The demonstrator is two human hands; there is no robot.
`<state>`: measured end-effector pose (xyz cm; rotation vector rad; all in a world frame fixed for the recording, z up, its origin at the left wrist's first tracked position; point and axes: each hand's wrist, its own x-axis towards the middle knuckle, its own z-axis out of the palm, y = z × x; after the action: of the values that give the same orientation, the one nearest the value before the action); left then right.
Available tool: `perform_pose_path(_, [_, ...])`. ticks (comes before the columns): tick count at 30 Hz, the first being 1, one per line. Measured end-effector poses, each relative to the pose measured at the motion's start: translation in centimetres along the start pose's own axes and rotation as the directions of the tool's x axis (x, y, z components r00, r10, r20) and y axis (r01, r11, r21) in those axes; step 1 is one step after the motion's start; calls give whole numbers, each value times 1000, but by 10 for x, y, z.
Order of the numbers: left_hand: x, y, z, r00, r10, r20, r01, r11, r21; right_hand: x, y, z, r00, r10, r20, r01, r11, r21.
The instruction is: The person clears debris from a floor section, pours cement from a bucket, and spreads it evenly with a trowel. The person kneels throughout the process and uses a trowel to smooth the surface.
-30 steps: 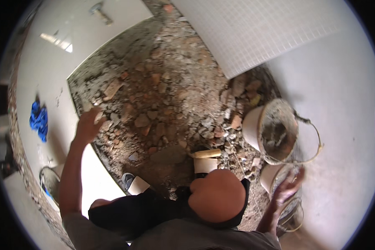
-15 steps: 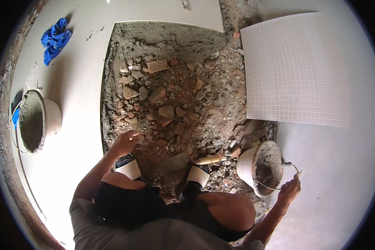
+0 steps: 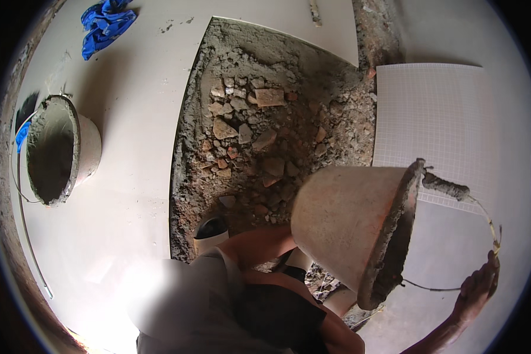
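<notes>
A mortar-crusted bucket (image 3: pixel 342 218) is raised and tilted at my right front, its mouth turned right and its base toward the rubble. My right hand (image 3: pixel 480 286) is closed around its wire handle, which has a rope-like wrapping on the far part. My left hand (image 3: pixel 282 237) reaches across my body to the bucket's base; its fingers are hidden behind the bucket. Beneath and beyond lies a bed of broken stones and brick pieces (image 3: pixel 265 141) with grey mortar (image 3: pixel 259 44) along its far edge.
A second bucket (image 3: pixel 88 147) with grey mortar inside stands on the pale tiled floor (image 3: pixel 130 206) at left. A blue cloth (image 3: pixel 106 26) lies farther back. At right is a large tile with a gridded face (image 3: pixel 430 112). My shoe (image 3: pixel 211 233) is at the rubble's near edge.
The right-hand bucket has come up off the ground and nearer, its base swung toward the rubble. My left hand has moved from above the stones to its base. The view has shifted.
</notes>
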<state>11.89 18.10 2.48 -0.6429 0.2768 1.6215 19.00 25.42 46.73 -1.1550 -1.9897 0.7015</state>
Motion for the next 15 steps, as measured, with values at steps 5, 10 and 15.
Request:
perform_pose_path(5, [-101,123,20,859,503,-91,-504,864,12,-11,0,97,968,-170,184,147,980,132])
perform_pose_path(10, [-264,240,71,446,889,-102,-725,425,542,-36,9,175,887,-189,421,-34,883,469])
perform_pose_path(15, [-314,275,109,37,908,418,-271,-394,878,-76,64,278,878,102,468,-377,750,544])
